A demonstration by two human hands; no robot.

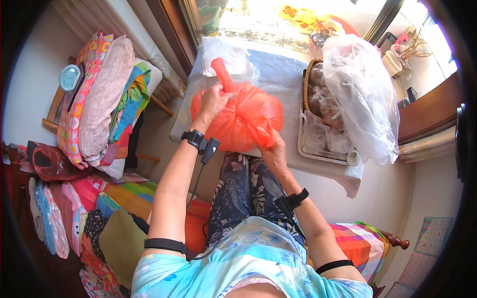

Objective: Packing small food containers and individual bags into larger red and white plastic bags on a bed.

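Note:
A full red plastic bag [238, 116] lies at the front of a cloth-covered table [283, 72], its twisted neck standing up at the top left. My left hand [216, 102] grips the base of that neck, fingers closed round the plastic. My right hand [273, 149] pinches a gathered part of the same bag at its lower right, near the table's front edge. A pale plastic bag [223, 52] lies just behind the red one.
A tray [303, 149] holds a wicker basket [312, 72] of bagged items, with a large clear plastic bag [360, 89] over its right side. Folded clothes [102, 99] and a small clock [72, 77] are piled at left. Colourful cloths lie on both sides behind me.

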